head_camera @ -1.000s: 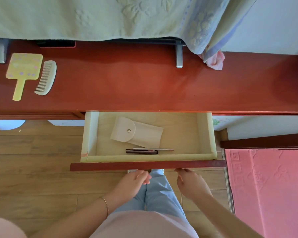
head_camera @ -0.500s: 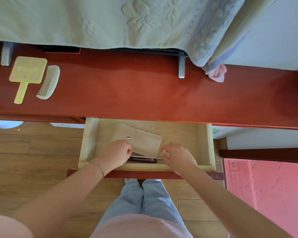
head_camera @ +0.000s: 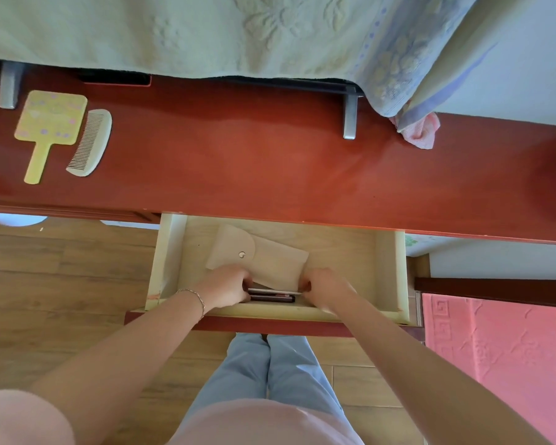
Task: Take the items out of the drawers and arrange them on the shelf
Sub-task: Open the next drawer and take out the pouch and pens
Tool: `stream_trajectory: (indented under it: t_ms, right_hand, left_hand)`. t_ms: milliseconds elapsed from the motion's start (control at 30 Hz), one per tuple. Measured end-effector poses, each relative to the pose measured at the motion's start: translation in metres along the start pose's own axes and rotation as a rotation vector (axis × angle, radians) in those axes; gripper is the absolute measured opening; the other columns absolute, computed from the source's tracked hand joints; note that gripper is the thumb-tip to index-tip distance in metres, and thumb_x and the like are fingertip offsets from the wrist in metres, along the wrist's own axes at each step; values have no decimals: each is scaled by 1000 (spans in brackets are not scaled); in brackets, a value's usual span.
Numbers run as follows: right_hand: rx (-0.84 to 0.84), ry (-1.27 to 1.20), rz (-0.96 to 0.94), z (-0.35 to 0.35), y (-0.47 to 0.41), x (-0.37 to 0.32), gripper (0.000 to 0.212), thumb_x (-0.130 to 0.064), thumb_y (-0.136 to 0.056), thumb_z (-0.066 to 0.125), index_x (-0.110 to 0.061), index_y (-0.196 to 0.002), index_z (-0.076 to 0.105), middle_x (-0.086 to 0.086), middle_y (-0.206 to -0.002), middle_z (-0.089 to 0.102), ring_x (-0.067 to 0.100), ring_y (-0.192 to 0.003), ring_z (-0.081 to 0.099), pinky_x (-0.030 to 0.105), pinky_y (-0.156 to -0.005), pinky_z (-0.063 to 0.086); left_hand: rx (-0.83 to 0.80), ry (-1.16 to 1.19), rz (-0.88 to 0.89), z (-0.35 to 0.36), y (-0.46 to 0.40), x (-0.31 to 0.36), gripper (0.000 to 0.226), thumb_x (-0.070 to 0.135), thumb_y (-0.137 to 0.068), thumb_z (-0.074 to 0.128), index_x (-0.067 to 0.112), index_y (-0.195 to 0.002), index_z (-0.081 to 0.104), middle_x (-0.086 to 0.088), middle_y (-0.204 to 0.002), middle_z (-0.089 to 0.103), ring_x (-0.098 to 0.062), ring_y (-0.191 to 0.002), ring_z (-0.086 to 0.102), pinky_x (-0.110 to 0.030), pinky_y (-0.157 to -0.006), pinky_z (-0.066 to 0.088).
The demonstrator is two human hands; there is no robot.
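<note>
The pale wooden drawer [head_camera: 389, 277] stands pulled out below the red shelf top [head_camera: 270, 162]. Inside lies a beige pouch [head_camera: 270, 261] with a snap flap. In front of it lie a thin silver pen [head_camera: 275, 292] and a dark pen [head_camera: 272, 299], side by side along the drawer's front wall. My left hand [head_camera: 225, 289] is closed over their left ends. My right hand [head_camera: 326, 289] pinches their right ends. My fingers hide the tips of both pens.
A yellow hand mirror [head_camera: 50, 123] and a white comb [head_camera: 90, 142] lie at the shelf's far left. A green towel [head_camera: 206, 33] drapes over something on metal feet [head_camera: 350, 114] at the back. A pink cloth [head_camera: 419, 130] hangs right; a pink mat [head_camera: 501, 364] covers the floor.
Both hands went from the drawer's front edge into the drawer. They now close on the ends of the two pens.
</note>
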State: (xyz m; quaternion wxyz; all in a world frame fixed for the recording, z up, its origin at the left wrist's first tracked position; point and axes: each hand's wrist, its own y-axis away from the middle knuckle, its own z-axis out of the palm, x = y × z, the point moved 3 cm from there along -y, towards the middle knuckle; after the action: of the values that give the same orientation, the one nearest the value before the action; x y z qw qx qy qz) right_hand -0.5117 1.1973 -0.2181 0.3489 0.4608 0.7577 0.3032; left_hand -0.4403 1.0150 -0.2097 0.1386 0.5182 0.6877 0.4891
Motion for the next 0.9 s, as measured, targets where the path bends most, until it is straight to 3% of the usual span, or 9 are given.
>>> stream_trajectory:
  t_ms: [267, 333, 433, 467, 533, 567, 667, 767, 900]
  right_hand:
    - [-56, -7, -23, 0, 0, 1, 26, -10, -84, 51, -21, -99, 70, 3, -103, 69, 23, -93, 61, 33, -81, 51]
    - [-45, -35, -25, -3, 3, 3, 30, -9, -84, 50, -23, -101, 70, 2, -105, 67, 23, -94, 60, 32, -80, 51]
    - [-49, -33, -60, -12, 10, 2, 30, -14, -87, 47, -24, -106, 68, 2, -106, 66, 24, -96, 60, 30, -78, 50]
    - [-41, -38, -84, -17, 14, 2, 27, -17, -89, 47, -24, -105, 67, 1, -105, 66, 23, -95, 60, 30, -78, 50]
    - [21, -163, -120, -34, 24, -1, 21, -20, -91, 49, -24, -102, 67, -5, -99, 66, 14, -89, 59, 26, -76, 50]
    - [74, -269, -123, -45, 29, -3, 19, -20, -91, 51, -25, -99, 67, -9, -93, 65, 10, -86, 59, 19, -72, 47]
    - [292, -575, -117, -80, 41, -20, 14, -17, -87, 57, -30, -89, 64, -14, -81, 63, 0, -76, 58, 4, -58, 39]
    - [457, -764, -164, -107, 42, -53, 11, -16, -85, 61, -26, -88, 63, -13, -78, 63, 8, -74, 62, 13, -61, 44]
    - [497, -853, -191, -129, 27, -102, 3, -16, -84, 62, -19, -86, 63, -4, -75, 63, 16, -71, 64, 27, -69, 51]
  left_hand:
    - [-77, -54, 18, -2, -3, 3, 34, 26, -91, 56, 15, -123, 58, -4, -123, 60, -22, -110, 54, -25, -86, 42]
    - [-80, -71, 28, -3, 0, 4, 34, 27, -92, 55, 14, -124, 57, -5, -118, 61, -22, -103, 56, -23, -76, 42]
    - [-59, -63, 67, -6, 5, 5, 20, 26, -92, 55, 15, -107, 61, -4, -99, 62, -13, -70, 50, -20, -54, 33]
    - [-49, -42, 83, -8, 7, 5, 22, 25, -91, 55, 16, -110, 61, -1, -99, 62, -10, -68, 49, -18, -54, 34]
    - [-17, -2, 134, -16, 16, 5, 26, 24, -91, 56, 20, -116, 61, 5, -110, 61, -8, -82, 55, -17, -67, 39]
    - [9, 14, 157, -21, 22, 4, 27, 25, -91, 56, 20, -117, 62, 5, -114, 61, -9, -89, 56, -17, -72, 40]
    - [99, 78, 174, -44, 39, -4, 19, 26, -89, 57, 23, -106, 66, 6, -105, 64, -9, -86, 57, -21, -73, 44]
    - [225, 177, 149, -71, 58, -19, 9, 27, -87, 58, 29, -92, 66, 11, -91, 65, -11, -83, 59, -29, -75, 47]
    - [509, 425, 83, -108, 81, -41, 7, 20, -84, 61, 25, -87, 66, 12, -80, 67, -8, -77, 62, -20, -65, 42]
